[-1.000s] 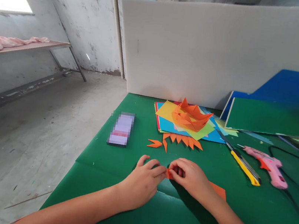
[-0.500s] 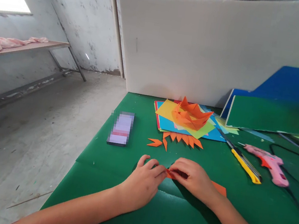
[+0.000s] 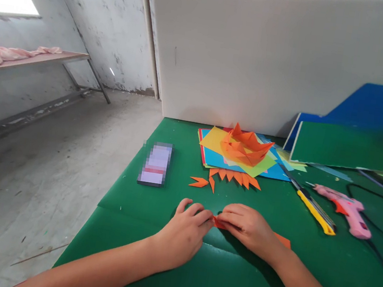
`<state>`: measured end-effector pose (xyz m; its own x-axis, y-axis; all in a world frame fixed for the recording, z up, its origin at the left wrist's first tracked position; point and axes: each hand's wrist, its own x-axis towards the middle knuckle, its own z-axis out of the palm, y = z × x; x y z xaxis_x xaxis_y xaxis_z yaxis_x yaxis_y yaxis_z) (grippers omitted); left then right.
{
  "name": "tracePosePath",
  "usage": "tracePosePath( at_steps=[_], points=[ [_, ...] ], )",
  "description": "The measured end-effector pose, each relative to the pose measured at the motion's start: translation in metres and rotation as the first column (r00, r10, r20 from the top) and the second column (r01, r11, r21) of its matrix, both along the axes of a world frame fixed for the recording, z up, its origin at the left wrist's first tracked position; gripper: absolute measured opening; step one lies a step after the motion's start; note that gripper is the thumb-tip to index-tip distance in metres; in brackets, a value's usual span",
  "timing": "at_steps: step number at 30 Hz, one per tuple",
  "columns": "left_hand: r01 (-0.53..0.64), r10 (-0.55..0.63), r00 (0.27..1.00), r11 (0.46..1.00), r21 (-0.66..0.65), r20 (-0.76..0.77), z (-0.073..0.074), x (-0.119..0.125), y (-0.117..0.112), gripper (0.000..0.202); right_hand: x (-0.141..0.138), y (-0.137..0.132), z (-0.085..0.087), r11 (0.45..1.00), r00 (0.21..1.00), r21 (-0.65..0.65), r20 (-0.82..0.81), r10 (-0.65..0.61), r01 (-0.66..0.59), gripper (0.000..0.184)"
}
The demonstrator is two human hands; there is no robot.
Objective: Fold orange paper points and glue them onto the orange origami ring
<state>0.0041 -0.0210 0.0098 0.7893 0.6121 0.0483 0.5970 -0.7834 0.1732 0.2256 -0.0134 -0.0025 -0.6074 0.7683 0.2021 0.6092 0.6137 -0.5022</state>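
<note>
Between my hands lies a small piece of orange paper (image 3: 220,223), mostly hidden under my fingers. My left hand (image 3: 183,233) is closed on its left end, fingertips pressed together. From the right, my right hand (image 3: 245,228) pinches the same piece. A flat orange paper strip (image 3: 283,240) shows from beneath my right wrist; I cannot tell whether it joins the pinched piece. Beyond my hands lies a row of pointed orange folded pieces (image 3: 235,177), with a few loose orange pieces (image 3: 199,182) to its left.
An orange folded paper crown (image 3: 246,147) sits on stacked coloured paper (image 3: 210,139). To the right lie a yellow utility knife (image 3: 316,212) and a pink glue gun (image 3: 345,208) with its cord. A blurred phone-like object (image 3: 156,163) is at left. A white board (image 3: 278,65) stands behind.
My right hand's fingers have closed in slightly on the orange paper. My left hand has stayed almost still, and the other things have not moved.
</note>
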Motion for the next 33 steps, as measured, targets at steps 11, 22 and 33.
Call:
tracePosePath(
  at_steps=[11,22,33],
  points=[
    [0.008,-0.008,1.000,1.000,-0.020,0.016,0.0010,0.0000,0.0004,0.035,0.0008,0.0018,-0.0051,1.000,1.000,-0.008,-0.005,0.000,0.000,0.023],
    [0.001,-0.001,1.000,1.000,0.008,0.005,0.0012,0.0002,0.0002,0.034,-0.0034,0.0010,-0.0045,0.997,0.997,-0.038,0.030,-0.068,0.069,0.020],
    [0.010,-0.010,1.000,1.000,0.022,-0.008,0.0014,-0.0004,0.0009,0.034,-0.0075,0.0002,-0.0035,0.995,0.989,-0.014,0.115,-0.095,0.097,0.019]
  ],
)
